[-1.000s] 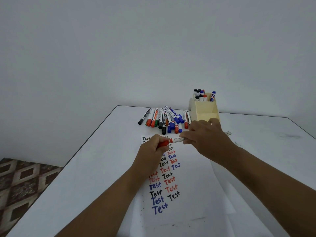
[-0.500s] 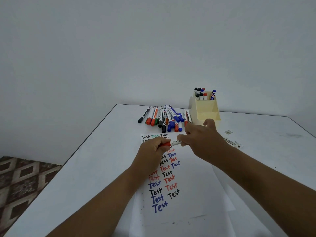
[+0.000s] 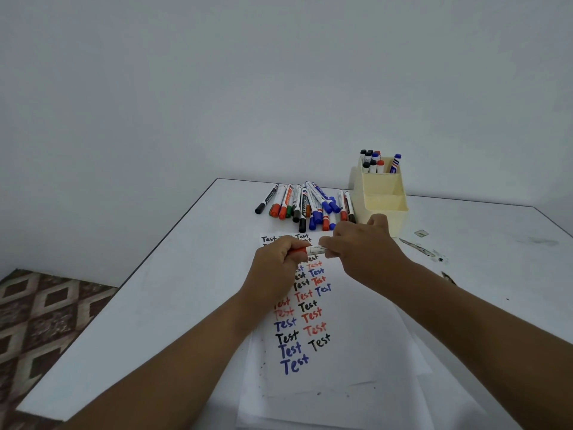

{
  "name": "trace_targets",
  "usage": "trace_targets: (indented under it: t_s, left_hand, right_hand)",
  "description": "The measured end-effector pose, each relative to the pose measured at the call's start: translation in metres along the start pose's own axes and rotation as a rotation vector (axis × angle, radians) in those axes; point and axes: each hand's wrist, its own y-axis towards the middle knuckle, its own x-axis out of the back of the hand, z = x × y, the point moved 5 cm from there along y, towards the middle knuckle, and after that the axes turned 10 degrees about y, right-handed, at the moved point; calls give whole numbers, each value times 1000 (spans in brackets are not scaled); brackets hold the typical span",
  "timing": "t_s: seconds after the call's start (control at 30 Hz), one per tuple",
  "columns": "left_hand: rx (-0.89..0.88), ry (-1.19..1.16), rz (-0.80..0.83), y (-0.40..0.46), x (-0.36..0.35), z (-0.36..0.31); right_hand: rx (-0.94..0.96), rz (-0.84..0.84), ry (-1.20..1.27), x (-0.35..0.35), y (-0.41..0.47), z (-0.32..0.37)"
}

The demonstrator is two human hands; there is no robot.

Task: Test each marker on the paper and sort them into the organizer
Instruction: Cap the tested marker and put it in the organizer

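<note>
I hold a red marker (image 3: 315, 250) level over the top of the paper (image 3: 338, 361). My left hand (image 3: 277, 262) grips its red cap end. My right hand (image 3: 362, 248) grips its white barrel. The paper carries rows of the word "Test" in red, blue and black. Beyond the paper, a pile of loose markers (image 3: 307, 204) lies on the table. A cream organizer (image 3: 384, 200) stands at the back right with several markers upright in its rear compartment; its front compartments look empty.
The white table (image 3: 161, 290) ends at a dark left edge, with a patterned floor (image 3: 43, 315) below. Small scraps and smudges (image 3: 424, 248) lie to the right of the organizer. A bare wall rises behind the table.
Both hands stayed on the red marker, and the visible stretch of barrel between them has shortened slightly. The camera tilted a little.
</note>
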Motion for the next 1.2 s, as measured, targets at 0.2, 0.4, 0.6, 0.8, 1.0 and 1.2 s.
trace_targets:
  t_s: [0.2,0.4,0.6,0.8,1.0,1.2]
  left_hand:
    - [-8,48,61,2,-2,-7]
    - [68,54,-7,3,-2,7]
    - [121,308,60,5,-11,10]
    - [70,425,110,8,-13,8]
    - [18,494,169,10,-10,14]
    - [-137,473,208,4,-5,17]
  right_hand:
    - [-35,17,-91,12,-3,-5]
    - [-283,-323,180,34,-16,-34]
    - [-693,-391,1689,3,-43,-32]
    - [-825,-430,1987,-32,-60,-22]
    - [-707,-437,2024,-34,-64,-19]
    - [-649,-428,1934,-26,-67,-17]
